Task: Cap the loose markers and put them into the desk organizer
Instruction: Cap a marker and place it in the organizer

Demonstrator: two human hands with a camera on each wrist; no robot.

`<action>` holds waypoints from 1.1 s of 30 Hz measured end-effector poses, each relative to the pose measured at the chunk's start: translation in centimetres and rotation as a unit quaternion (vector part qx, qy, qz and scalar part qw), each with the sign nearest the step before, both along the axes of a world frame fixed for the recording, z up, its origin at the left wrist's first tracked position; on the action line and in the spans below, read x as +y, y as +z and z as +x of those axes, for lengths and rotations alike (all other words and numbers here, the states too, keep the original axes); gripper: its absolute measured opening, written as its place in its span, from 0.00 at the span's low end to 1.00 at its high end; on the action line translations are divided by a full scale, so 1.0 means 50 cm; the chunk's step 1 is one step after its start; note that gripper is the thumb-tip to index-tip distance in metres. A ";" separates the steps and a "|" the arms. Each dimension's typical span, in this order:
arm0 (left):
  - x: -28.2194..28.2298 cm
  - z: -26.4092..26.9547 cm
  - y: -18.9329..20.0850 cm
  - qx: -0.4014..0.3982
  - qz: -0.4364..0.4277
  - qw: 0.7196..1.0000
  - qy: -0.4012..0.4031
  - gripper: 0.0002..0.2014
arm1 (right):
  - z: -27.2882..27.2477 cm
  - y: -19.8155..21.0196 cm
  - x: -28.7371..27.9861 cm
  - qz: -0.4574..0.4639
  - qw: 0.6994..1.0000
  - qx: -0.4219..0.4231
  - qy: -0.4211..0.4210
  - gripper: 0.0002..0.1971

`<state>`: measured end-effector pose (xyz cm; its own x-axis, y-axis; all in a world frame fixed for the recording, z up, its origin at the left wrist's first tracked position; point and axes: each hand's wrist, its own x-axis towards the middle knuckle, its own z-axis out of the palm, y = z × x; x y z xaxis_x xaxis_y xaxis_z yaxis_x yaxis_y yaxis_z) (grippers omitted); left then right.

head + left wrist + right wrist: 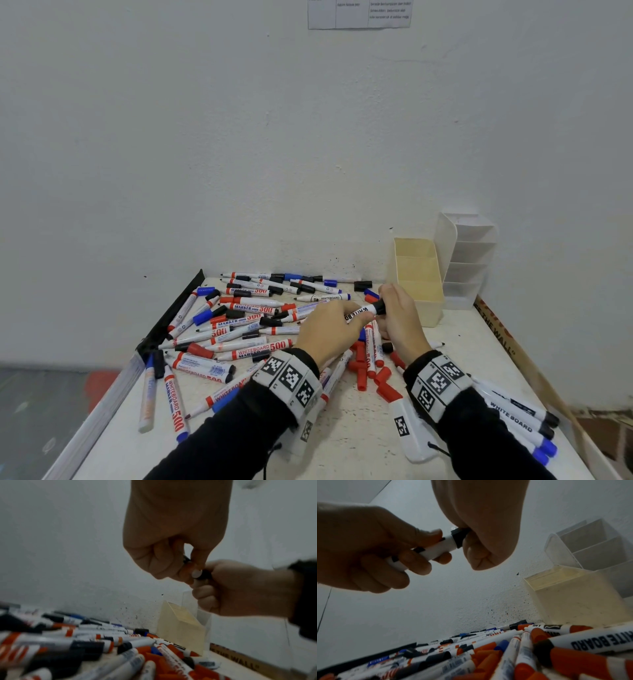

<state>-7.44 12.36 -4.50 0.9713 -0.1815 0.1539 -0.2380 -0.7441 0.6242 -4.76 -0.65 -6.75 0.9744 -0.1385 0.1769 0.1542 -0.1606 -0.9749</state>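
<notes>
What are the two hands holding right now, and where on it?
One white marker, between both hands. The left hand grips its barrel; the right hand grips the black cap on its end.

Glossy, seemingly plastic desk organizer [416, 274]

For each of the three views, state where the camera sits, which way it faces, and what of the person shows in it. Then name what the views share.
Head: worn on the head, facing forward and down at the table; both sleeves, left hand and right hand show.
Left wrist: looks along the left hand toward the wall; the right hand enters from the right.
Right wrist: looks up along the right hand; the left hand enters from the left.
Shared: the black-capped marker, the beige organizer and the loose markers.
</notes>
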 end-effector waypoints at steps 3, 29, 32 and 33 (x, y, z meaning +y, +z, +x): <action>0.000 0.003 -0.004 0.073 -0.079 0.994 -0.014 0.18 | -0.012 0.006 -0.002 -0.017 1.000 -0.025 0.001 0.17; -0.023 0.037 0.002 0.071 -0.048 0.993 -0.075 0.23 | 0.024 0.056 -0.059 -0.136 0.991 -0.013 -0.013 0.07; -0.022 0.053 -0.002 0.127 0.056 0.989 -0.041 0.29 | 0.038 0.110 -0.116 -0.096 0.986 -0.061 -0.119 0.06; -0.020 0.053 -0.005 0.158 0.111 0.981 -0.034 0.27 | 0.039 0.131 -0.138 -0.082 0.980 -0.086 -0.158 0.08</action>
<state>-4.77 11.35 -4.76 0.9485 -0.2424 -0.2038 -0.1126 -0.8596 0.4984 -2.79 -7.56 -0.21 0.8416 -0.3843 0.3795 0.2306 -0.3796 -0.8959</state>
